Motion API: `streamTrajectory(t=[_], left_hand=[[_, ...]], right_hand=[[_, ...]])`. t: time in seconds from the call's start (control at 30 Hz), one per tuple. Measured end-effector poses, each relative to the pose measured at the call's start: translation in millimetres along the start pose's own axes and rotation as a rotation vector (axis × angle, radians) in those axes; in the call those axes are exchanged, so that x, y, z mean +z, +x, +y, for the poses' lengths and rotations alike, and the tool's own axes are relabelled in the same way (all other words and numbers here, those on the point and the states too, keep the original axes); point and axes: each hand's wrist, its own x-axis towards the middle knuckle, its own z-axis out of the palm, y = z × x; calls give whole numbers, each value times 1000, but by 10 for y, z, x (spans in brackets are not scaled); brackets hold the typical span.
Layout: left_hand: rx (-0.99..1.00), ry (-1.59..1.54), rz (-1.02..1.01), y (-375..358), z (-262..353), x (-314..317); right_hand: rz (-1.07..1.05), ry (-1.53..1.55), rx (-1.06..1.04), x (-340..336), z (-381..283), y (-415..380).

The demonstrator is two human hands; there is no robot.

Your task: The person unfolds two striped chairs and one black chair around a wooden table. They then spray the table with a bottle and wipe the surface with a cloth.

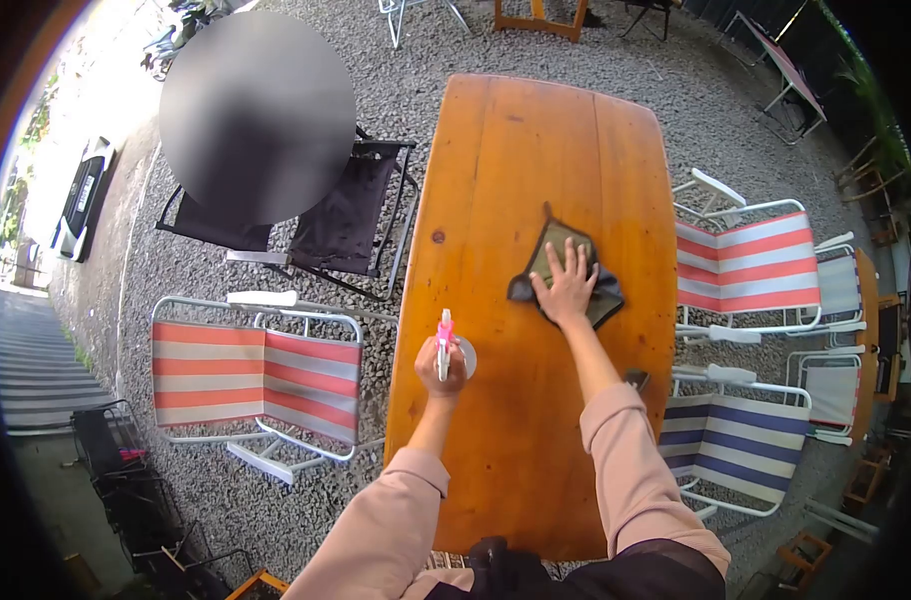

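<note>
A long varnished wooden table (pixel 516 430) stretches away in front of me. My left hand (pixel 442 368) is wrapped round a spray bottle with a pink and white trigger head (pixel 445 335), near the table's left edge. Part of its pale round body shows beside the fingers. On the right half of the table, my right hand (pixel 568 285) lies flat with spread fingers on a dark-edged olive cloth (pixel 566 236). The cloth is partly bunched under the palm. A small dark object (pixel 637 379) rests beside my right forearm, too small to tell.
Red-and-white striped chairs stand left (pixel 261 375) and right (pixel 751 262) of the table, with a blue-and-white striped chair (pixel 741 440) at the lower right. A black folding chair (pixel 346 215) is at the upper left, near a blurred round patch. Gravel (pixel 396 90) surrounds the table.
</note>
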Motion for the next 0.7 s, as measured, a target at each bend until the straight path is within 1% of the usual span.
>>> streamTrajectory(t=[0.1,0.13,0.23,0.27,0.37,0.4,0.47,0.5,0.53,0.57,0.63,0.67,0.7], left_hand=[[-6,20,9,-11,-63,15],[-1,37,11,-41,-69,-18],[27,116,-95,8,-9,-122],[211,207,-87,63,50,-196],[33,107,-20,-81,-1,-388],[-9,167,20,-135,-12,-444],[-24,166,47,-242,3,-577],[-32,171,62,-266,-15,-638],[-32,149,56,-329,-105,-686],[-56,127,36,-333,-69,-727],[-105,81,1,-280,66,-759],[-44,138,2,-332,-54,-770],[-41,114,17,-344,-80,-767]], right_hand=[[-24,76,-55,-227,-232,-678],[-70,96,-70,-325,-327,-961],[-227,193,-122,-639,-632,-1779],[-289,217,-149,-736,-736,-2064],[-483,298,-267,-881,-975,-2887],[-477,324,-333,-880,-969,-2976],[-466,385,-470,-824,-950,-3050],[-513,422,-525,-817,-896,-2900],[-491,413,-551,-763,-859,-2724],[-474,404,-579,-690,-824,-2512],[-401,330,-481,-588,-791,-1960],[-352,287,-433,-517,-764,-1654],[-295,244,-386,-424,-723,-1323]])
